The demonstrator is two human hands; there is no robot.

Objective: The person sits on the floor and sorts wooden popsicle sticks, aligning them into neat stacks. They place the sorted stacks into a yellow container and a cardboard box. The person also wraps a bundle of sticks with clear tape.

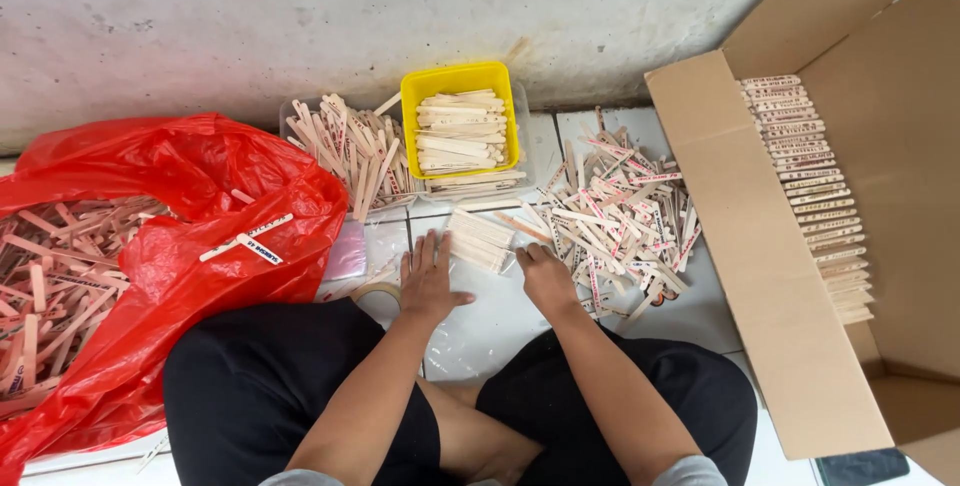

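I sit cross-legged on a white tiled floor (500,321). My left hand (428,278) lies flat with fingers spread beside a small neat stack of flat wooden sticks (480,239), its fingertips close to the stack's left end. My right hand (546,274) is curled, knuckles up, at the stack's right end and against a loose pile of printed wooden sticks (620,218). Whether it grips a stick is hidden. A yellow tub (459,124) full of stacked sticks stands just beyond.
A clear tray (345,146) of sticks sits left of the yellow tub. A red plastic bag (170,246) full of sticks spreads at the left. An open cardboard box (800,276) at the right holds a long ordered row of sticks (815,191). A grey wall runs behind.
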